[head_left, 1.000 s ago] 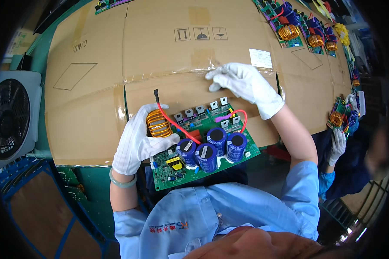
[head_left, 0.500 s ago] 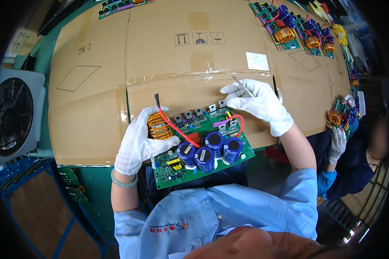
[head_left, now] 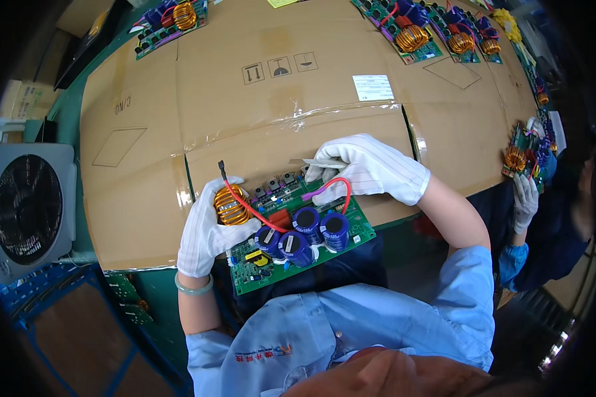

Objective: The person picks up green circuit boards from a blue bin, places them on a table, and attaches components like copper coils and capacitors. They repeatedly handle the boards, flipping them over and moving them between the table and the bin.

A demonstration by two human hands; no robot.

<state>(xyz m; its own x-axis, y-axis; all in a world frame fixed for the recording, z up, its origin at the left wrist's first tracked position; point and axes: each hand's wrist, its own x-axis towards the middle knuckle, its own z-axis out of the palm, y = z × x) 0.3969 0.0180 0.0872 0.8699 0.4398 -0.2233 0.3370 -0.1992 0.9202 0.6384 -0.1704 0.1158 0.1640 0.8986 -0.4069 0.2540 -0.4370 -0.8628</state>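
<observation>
A green circuit board (head_left: 352, 231) with several blue capacitors (head_left: 309, 220) and a copper coil (head_left: 230, 206) lies at the near edge of a cardboard-covered table (head_left: 258, 112). My left hand (head_left: 205, 231), in a white glove, grips the board's left end around the coil. A red wire (head_left: 251, 210) rises from the board past that hand. My right hand (head_left: 371, 169), also gloved, rests over the board's far right corner and holds thin metal tweezers (head_left: 314, 163) that point left. A red and purple wire loop (head_left: 338, 185) sits just under that hand.
More boards with coils lie along the table's far edge (head_left: 414, 30) and top left (head_left: 172, 20). Another person's gloved hand (head_left: 526, 198) holds a board (head_left: 520, 155) at the right. A grey fan (head_left: 26, 208) stands at the left, above a blue frame (head_left: 59, 311).
My right hand has come back from the cardboard toward me and now sits over the board's far right corner with the tweezers. My left hand stays on the coil end.
</observation>
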